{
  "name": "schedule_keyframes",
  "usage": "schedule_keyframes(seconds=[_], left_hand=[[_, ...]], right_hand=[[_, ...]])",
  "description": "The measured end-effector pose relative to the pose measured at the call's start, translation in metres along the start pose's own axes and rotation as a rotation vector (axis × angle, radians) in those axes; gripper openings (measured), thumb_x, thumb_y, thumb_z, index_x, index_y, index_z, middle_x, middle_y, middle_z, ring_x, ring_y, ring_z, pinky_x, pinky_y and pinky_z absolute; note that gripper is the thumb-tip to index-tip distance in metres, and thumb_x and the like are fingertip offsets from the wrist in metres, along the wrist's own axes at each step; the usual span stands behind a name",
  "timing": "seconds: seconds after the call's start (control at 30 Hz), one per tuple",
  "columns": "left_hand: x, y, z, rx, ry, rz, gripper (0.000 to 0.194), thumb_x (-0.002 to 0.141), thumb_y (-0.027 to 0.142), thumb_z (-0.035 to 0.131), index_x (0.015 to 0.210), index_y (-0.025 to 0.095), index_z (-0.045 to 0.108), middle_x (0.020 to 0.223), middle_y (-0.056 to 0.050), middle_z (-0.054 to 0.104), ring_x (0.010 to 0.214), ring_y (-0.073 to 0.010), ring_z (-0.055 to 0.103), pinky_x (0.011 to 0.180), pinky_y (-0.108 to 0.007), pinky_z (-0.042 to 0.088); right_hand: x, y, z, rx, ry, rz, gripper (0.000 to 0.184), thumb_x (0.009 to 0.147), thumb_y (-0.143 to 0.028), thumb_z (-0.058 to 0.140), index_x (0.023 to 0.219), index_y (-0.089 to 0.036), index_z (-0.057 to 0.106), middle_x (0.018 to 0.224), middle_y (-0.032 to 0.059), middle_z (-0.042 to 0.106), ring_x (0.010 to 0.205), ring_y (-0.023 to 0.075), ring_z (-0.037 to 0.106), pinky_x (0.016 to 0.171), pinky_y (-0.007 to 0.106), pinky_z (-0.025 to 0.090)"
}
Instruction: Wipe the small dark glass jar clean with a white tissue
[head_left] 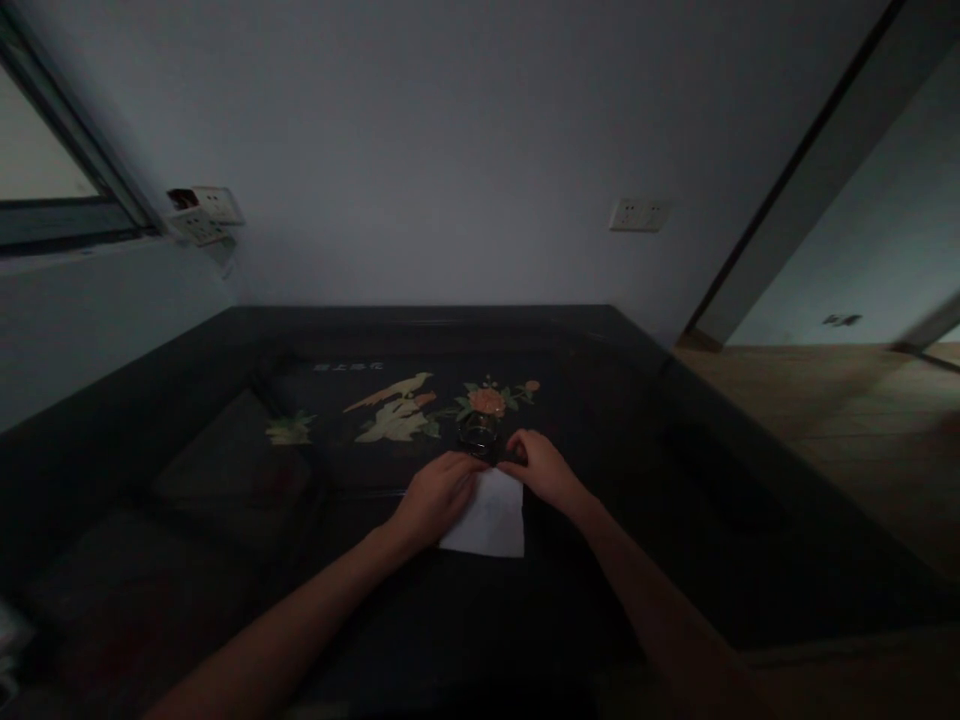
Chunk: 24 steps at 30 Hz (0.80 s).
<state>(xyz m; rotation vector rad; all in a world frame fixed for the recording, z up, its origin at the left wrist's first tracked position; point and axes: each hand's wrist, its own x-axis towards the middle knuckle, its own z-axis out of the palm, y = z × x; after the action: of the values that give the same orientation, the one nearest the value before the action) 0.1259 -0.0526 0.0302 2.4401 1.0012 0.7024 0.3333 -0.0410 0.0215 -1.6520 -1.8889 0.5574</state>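
A small white sheet of paper (pixel 491 520) lies on the dark, glossy tabletop (pixel 480 610). My left hand (pixel 441 495) rests over its left side, fingers closed together and reaching to its far edge. At the far right corner of the paper, my right hand (pixel 546 468) is curled, its thumb and fingers closed on the edge; the exact grip is too dark to make out. Just beyond both hands stands a small clear glass (pixel 478 432), close to the fingertips.
Inlaid pictures of a bird (pixel 397 390) and flowers (pixel 487 402) decorate the tabletop. The far table edge meets a pale wall (pixel 420 180) with a socket plate (pixel 637 214). At left, more sockets (pixel 217 204) sit near a window frame (pixel 82 150). Wooden floor (pixel 847 400) shows at right.
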Motion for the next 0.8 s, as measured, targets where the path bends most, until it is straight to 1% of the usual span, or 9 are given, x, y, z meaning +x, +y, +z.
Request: schedule_keyframes(seconds=[0.03, 0.1, 0.2, 0.3, 0.37, 0.53, 0.6, 0.7, 0.8], left_hand=[[0.001, -0.003, -0.001, -0.015, 0.03, -0.008, 0.027, 0.09, 0.019, 0.039, 0.108, 0.022, 0.059, 0.109, -0.005, 0.063, 0.105, -0.0181, 0.056, 0.094, -0.033, 0.044], [0.002, -0.01, -0.002, -0.037, 0.09, -0.028, 0.025, 0.089, 0.018, 0.039, 0.104, 0.021, 0.059, 0.104, -0.005, 0.063, 0.101, -0.0181, 0.057, 0.091, -0.033, 0.045], [0.006, -0.021, 0.003, -0.06, 0.172, -0.074, 0.023, 0.086, 0.015, 0.042, 0.103, 0.021, 0.057, 0.104, -0.007, 0.06, 0.102, -0.0197, 0.055, 0.091, -0.036, 0.045], [0.012, -0.033, 0.009, -0.116, 0.24, -0.154, 0.026, 0.08, 0.013, 0.047, 0.105, 0.02, 0.054, 0.108, -0.007, 0.056, 0.106, -0.0213, 0.052, 0.094, -0.04, 0.043], [0.015, -0.04, 0.012, -0.18, 0.283, -0.217, 0.03, 0.079, 0.014, 0.048, 0.108, 0.02, 0.051, 0.109, -0.008, 0.055, 0.105, -0.0212, 0.052, 0.093, -0.041, 0.044], [0.016, -0.046, 0.013, -0.241, 0.274, -0.228, 0.035, 0.08, 0.016, 0.049, 0.114, 0.02, 0.047, 0.113, -0.008, 0.051, 0.11, -0.0211, 0.05, 0.096, -0.041, 0.042], [0.016, -0.045, 0.013, -0.249, 0.271, -0.239, 0.035, 0.08, 0.017, 0.049, 0.114, 0.02, 0.046, 0.113, -0.008, 0.051, 0.11, -0.0214, 0.05, 0.096, -0.041, 0.042], [0.016, -0.045, 0.013, -0.258, 0.271, -0.255, 0.035, 0.081, 0.018, 0.049, 0.116, 0.021, 0.045, 0.115, -0.009, 0.051, 0.111, -0.0221, 0.05, 0.096, -0.042, 0.042], [0.016, -0.046, 0.013, -0.273, 0.275, -0.26, 0.036, 0.082, 0.021, 0.049, 0.118, 0.02, 0.044, 0.117, -0.009, 0.051, 0.112, -0.0219, 0.05, 0.095, -0.041, 0.043]], right_hand=[[-0.004, -0.002, -0.002, -0.028, -0.017, -0.005, 0.022, 0.074, -0.032, 0.07, 0.087, -0.019, 0.059, 0.087, 0.0046, 0.06, 0.086, 0.0203, 0.055, 0.075, 0.032, 0.042], [-0.011, -0.008, -0.005, -0.203, -0.077, -0.027, 0.028, 0.077, -0.044, 0.066, 0.086, -0.019, 0.057, 0.088, 0.0067, 0.06, 0.087, 0.0224, 0.055, 0.072, 0.033, 0.041], [-0.018, -0.019, -0.005, -0.375, -0.147, -0.065, 0.044, 0.069, -0.059, 0.068, 0.087, -0.02, 0.057, 0.092, 0.0099, 0.061, 0.09, 0.0267, 0.055, 0.07, 0.034, 0.042], [-0.022, -0.026, -0.002, -0.426, -0.183, -0.11, 0.056, 0.059, -0.061, 0.074, 0.094, -0.02, 0.057, 0.098, 0.011, 0.061, 0.093, 0.0288, 0.056, 0.071, 0.035, 0.043], [-0.023, -0.027, 0.0, -0.412, -0.221, -0.118, 0.058, 0.058, -0.057, 0.077, 0.097, -0.019, 0.057, 0.1, 0.0114, 0.062, 0.094, 0.0291, 0.056, 0.072, 0.035, 0.043], [-0.019, -0.024, 0.0, -0.257, -0.375, -0.078, 0.043, 0.063, -0.044, 0.078, 0.093, -0.016, 0.062, 0.099, 0.0128, 0.066, 0.095, 0.0291, 0.06, 0.076, 0.034, 0.042], [-0.014, -0.021, -0.003, -0.102, -0.397, -0.023, 0.035, 0.061, -0.035, 0.079, 0.085, -0.015, 0.064, 0.094, 0.0115, 0.067, 0.091, 0.029, 0.061, 0.075, 0.034, 0.042], [-0.006, -0.012, -0.015, 0.189, -0.404, 0.071, 0.022, 0.061, -0.022, 0.075, 0.08, -0.016, 0.065, 0.085, 0.0053, 0.068, 0.081, 0.0227, 0.062, 0.068, 0.029, 0.045], [0.001, 0.002, -0.033, 0.297, -0.403, 0.135, 0.015, 0.071, -0.017, 0.063, 0.086, -0.013, 0.063, 0.081, 0.0035, 0.068, 0.071, 0.0169, 0.063, 0.058, 0.025, 0.048]])
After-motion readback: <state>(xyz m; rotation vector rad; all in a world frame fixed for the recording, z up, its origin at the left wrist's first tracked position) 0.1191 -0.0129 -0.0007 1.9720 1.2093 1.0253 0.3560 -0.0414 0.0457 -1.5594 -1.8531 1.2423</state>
